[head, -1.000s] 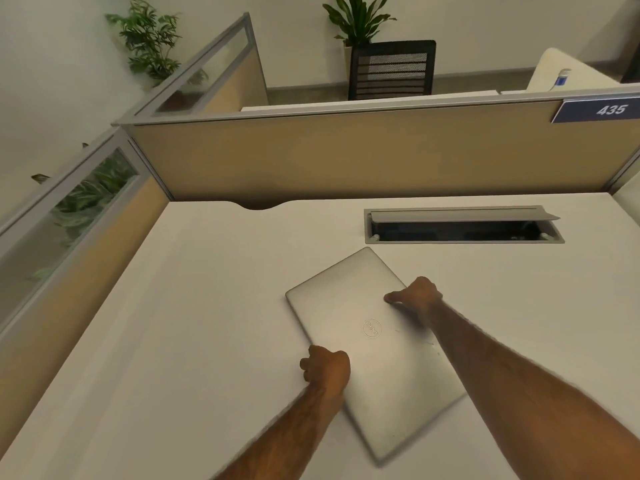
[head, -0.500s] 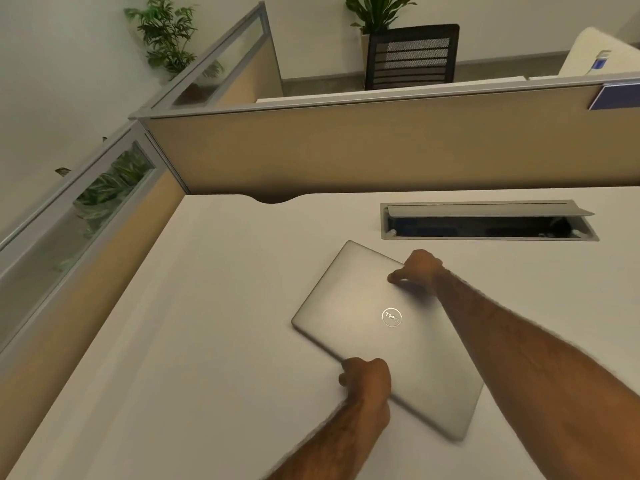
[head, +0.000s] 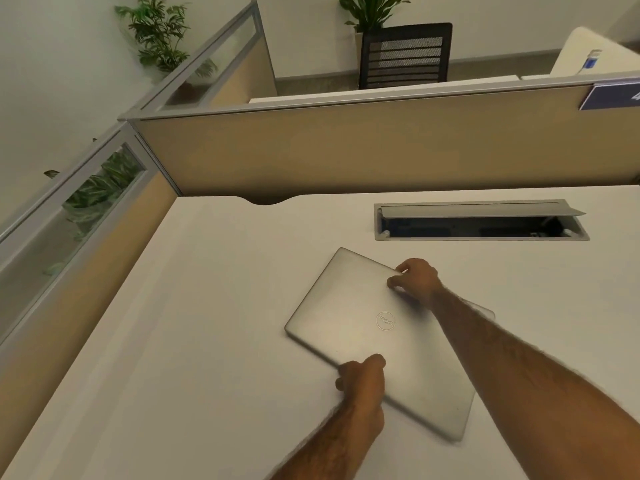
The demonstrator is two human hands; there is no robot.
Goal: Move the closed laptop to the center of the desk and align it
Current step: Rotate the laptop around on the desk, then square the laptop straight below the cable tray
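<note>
Both hands are gripping the closed laptop (head: 360, 327), left hand (head: 363, 379) pinching its near edge, right hand (head: 417, 277) its far edge; it is lying askew on the worktop (head: 194, 341), squaring left.

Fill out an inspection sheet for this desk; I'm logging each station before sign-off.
Surface: pale desk, bare apart from the laptop.
Job's things: closed silver laptop lying flat, skewed to the desk edges, not yet aligned.
Clutter: nothing seen.
Grips: left hand on the laptop's near edge; right hand on its far edge.
Cables: none on the desk; cable tray open, contents unclear.
Surroundings: cubicle partitions, black chair, potted plants behind.
</note>
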